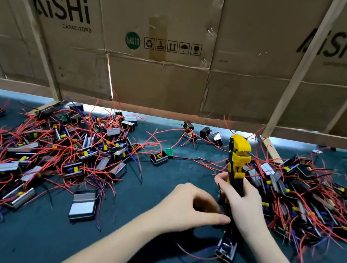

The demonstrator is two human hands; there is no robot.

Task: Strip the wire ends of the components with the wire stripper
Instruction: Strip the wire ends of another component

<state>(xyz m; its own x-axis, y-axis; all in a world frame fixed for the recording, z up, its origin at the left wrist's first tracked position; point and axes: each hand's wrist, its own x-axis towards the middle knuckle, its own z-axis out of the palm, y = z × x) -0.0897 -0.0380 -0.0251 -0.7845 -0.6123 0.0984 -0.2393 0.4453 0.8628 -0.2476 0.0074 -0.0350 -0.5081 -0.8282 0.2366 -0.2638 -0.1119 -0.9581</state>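
A yellow-and-black wire stripper (237,165) stood upright above the dark bench (157,197), its handles clasped in the right hand (241,202). The left hand (187,205) pinched wires beside it; a small black component (227,249) hung below. Piles of red-wired components (50,149) lay on either side.

Both forearms are bare to the frame's edge, with no sleeves, gloves, rings or watch.

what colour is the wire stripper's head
Yellow, with black along the body, seen in the head view on the wire stripper.
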